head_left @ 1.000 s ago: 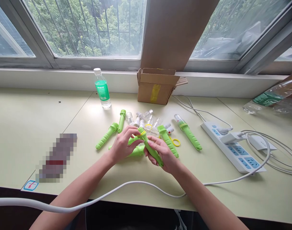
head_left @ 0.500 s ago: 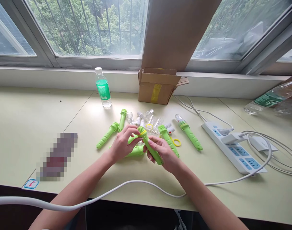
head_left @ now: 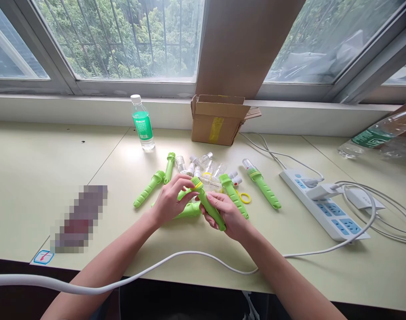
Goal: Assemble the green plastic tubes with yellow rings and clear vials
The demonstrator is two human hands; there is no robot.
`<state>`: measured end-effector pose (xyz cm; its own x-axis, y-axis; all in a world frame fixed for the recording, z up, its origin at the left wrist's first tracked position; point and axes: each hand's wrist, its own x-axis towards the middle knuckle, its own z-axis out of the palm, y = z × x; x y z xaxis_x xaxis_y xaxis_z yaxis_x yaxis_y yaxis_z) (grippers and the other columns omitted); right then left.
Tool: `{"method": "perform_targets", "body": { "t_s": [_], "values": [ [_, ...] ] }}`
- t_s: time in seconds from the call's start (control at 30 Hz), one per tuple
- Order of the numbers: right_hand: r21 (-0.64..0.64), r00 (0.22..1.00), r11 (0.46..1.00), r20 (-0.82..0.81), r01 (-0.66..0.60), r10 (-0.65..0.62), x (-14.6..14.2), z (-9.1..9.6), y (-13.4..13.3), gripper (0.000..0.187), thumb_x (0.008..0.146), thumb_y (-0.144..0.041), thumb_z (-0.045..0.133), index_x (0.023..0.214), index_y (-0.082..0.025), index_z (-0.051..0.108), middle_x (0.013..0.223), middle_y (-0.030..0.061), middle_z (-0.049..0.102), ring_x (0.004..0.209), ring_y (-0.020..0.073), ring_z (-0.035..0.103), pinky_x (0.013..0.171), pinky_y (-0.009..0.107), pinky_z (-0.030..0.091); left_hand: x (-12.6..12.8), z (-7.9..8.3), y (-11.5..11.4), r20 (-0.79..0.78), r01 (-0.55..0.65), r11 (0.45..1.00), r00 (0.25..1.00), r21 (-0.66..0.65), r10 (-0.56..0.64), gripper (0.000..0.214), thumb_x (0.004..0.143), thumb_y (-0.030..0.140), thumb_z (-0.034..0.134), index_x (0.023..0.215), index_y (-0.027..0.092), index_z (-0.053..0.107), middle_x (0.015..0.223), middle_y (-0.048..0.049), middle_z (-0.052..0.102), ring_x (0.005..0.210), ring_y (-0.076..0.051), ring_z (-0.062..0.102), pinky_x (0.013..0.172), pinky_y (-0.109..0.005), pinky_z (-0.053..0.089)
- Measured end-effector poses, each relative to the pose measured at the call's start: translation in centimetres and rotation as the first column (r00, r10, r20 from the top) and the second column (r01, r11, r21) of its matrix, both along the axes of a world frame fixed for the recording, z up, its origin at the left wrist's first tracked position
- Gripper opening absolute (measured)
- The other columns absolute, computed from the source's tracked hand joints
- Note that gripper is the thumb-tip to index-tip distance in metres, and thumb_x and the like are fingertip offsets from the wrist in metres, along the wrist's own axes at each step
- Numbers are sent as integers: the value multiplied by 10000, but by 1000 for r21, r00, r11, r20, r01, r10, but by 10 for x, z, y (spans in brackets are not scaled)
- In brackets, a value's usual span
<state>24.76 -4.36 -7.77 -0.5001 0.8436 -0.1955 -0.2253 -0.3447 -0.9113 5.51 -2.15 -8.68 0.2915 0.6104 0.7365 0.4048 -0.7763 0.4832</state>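
My right hand (head_left: 224, 212) is wrapped round the body of a light-green plastic handle (head_left: 212, 210) with a ribbed, screw-threaded top. A yellow ring (head_left: 196, 186) sits around its neck, just under the thread. My left hand (head_left: 174, 198) pinches the handle near that ring, thumb and fingertips closed about the threaded end. Several like green handles (head_left: 149, 189) lie around my hands, some partly hidden behind my left hand. Beyond my fingers is a pile of clear plastic caps (head_left: 219, 171) and small white pieces (head_left: 191, 169). A loose yellow ring (head_left: 245, 198) lies to the right.
One green handle with a clear cap (head_left: 264, 186) lies at right. Behind stand a water bottle (head_left: 143, 126) and an open cardboard box (head_left: 219, 122). A power strip (head_left: 323, 206) with cables is on the right. A white cable (head_left: 196, 252) crosses the table's front, near my forearms.
Both hands keep their hold on the green handle, with only a very slight shift of its lower end. The whole view has moved a little.
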Motion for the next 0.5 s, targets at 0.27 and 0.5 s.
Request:
{"method": "perform_targets", "body": {
  "t_s": [0.27,0.5],
  "values": [
    [19,997,1000,69,15,-16,-4,3,-4,323,810,-427,668,991,-193,537,640,-22,618,330,54,412,285,151,241,1,-2,1,-2,14,999,1000,-39,-14,109,888,206,590,976,185,530,1029,-72,593,836,-144,642,664,-286,593],
    [32,999,999,33,1,-2,-1,4,-2,322,821,-429,657,990,-203,503,658,-10,645,337,64,430,283,156,276,0,-1,1,6,19,999,1000,-26,-19,125,879,202,607,979,187,534,1013,-65,596,848,-145,635,666,-281,590]
  ]
}}
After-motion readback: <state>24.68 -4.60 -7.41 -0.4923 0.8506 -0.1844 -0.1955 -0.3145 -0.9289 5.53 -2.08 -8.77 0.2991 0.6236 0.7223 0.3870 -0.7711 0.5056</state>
